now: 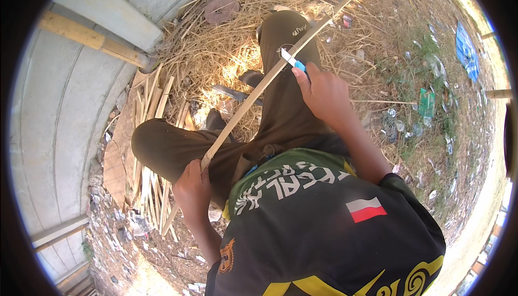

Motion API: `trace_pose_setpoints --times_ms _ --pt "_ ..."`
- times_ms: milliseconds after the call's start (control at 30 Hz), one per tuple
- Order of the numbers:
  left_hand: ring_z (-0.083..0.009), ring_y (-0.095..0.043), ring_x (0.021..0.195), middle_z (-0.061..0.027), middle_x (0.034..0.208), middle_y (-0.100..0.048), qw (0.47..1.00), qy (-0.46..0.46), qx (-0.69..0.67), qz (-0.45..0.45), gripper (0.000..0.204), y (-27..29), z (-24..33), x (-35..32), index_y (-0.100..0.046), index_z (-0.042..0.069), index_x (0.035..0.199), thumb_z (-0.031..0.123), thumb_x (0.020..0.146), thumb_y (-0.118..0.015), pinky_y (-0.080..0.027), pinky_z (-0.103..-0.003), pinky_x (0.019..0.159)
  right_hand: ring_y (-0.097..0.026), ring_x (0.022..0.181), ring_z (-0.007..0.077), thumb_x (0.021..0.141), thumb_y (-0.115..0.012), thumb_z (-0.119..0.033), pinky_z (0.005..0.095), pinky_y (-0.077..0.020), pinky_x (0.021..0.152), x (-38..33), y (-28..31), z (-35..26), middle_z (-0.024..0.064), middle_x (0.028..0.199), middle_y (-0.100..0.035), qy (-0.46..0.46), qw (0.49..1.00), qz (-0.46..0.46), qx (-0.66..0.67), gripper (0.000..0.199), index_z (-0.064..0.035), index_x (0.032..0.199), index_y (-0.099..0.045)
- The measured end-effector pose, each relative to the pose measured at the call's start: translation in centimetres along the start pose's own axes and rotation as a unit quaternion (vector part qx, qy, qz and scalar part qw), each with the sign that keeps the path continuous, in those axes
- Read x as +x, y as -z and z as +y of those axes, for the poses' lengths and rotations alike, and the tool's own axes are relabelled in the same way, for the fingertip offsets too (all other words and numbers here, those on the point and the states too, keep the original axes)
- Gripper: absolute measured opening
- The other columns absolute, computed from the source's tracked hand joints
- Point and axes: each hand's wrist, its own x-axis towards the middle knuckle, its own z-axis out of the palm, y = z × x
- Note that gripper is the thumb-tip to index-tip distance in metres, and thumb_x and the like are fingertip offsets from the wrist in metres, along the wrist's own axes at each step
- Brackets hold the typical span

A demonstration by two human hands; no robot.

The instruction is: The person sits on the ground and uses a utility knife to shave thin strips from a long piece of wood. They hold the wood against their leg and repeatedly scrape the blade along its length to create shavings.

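Note:
A long, thin bamboo strip (258, 92) slants across my lap, from the lower left up past my right knee. My left hand (192, 189) is closed round its lower part, near my left thigh. In my right hand (325, 92) is a box cutter (294, 61) with a light blue handle. Its pale blade lies against the strip above my right thigh, where a thin curl of shaving shows beside the tip. The right fingers are wrapped round the handle and partly hidden behind the hand.
Split bamboo strips (144, 188) lie piled on flattened cardboard (114, 161) at the left. Straw-like shavings (226, 45) cover the ground ahead, with a large knife (229, 92) between my legs. A pale panelled wall (54, 96) with a bamboo pole (91, 38) stands left. Litter and a blue sheet (467, 52) lie right.

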Motion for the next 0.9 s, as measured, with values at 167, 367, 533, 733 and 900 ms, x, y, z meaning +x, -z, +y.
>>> trace_pose_setpoints --times_ms 167,367,533,733,900 --pt "-0.0319 -0.069 0.067 -0.0093 0.081 -0.067 1.0 -0.004 0.006 0.007 0.016 0.6 -1.2 -1.1 -0.065 0.008 0.1 0.016 0.092 -0.076 -0.052 -0.042 0.054 -0.065 0.058 0.0438 0.111 -0.049 -0.049 0.056 -0.0475 0.053 -0.2 0.2 -0.4 0.018 0.062 -0.063 0.01 1.0 0.002 -0.004 0.046 -0.0082 0.091 -0.058" --pt "-0.0313 -0.067 0.061 -0.009 0.081 -0.068 0.999 0.015 0.041 0.008 0.014 0.6 -3.6 -2.7 -0.066 0.008 0.101 0.015 0.094 -0.074 -0.051 -0.042 0.052 -0.064 0.057 0.0441 0.111 -0.049 -0.048 0.0558 -0.0472 0.052 -0.1 -0.5 -0.4 0.018 0.061 -0.062 -0.005 1.0 0.014 0.002 0.046 -0.008 0.09 -0.059" --pt "-0.031 -0.066 0.061 -0.0105 0.079 -0.068 0.997 0.011 0.069 0.019 0.012 1.0 -6.1 -3.7 -0.067 0.007 0.103 0.016 0.096 -0.071 -0.05 -0.043 0.052 -0.065 0.053 0.0409 0.111 -0.049 -0.05 0.0516 -0.0494 0.047 0.4 -1.0 0.1 0.0159 0.057 -0.062 -0.011 0.999 0.051 0.014 0.05 -0.008 0.086 -0.058" --pt "-0.0319 -0.065 0.061 -0.0119 0.079 -0.067 0.994 0.016 0.106 0.02 0.01 2.6 -9.5 -5.8 -0.069 0.005 0.104 0.007 0.094 -0.068 -0.048 -0.043 0.052 -0.067 0.053 0.0396 0.11 -0.05 -0.052 0.0516 -0.0507 0.046 0.4 -1.2 0.0 0.0152 0.058 -0.064 -0.02 0.998 0.063 -0.013 0.05 -0.0088 0.086 -0.058" --pt "-0.0321 -0.063 0.061 -0.0118 0.076 -0.065 0.995 0.043 0.093 -0.009 0.008 2.6 -11.5 -7.5 -0.066 0.004 0.099 0.004 0.092 -0.069 -0.047 -0.045 0.053 -0.068 0.056 0.0405 0.11 -0.05 -0.052 0.0521 -0.0517 0.049 0.4 -0.8 0.2 0.0171 0.062 -0.066 0.018 0.999 0.033 0.021 0.05 -0.008 0.088 -0.06"
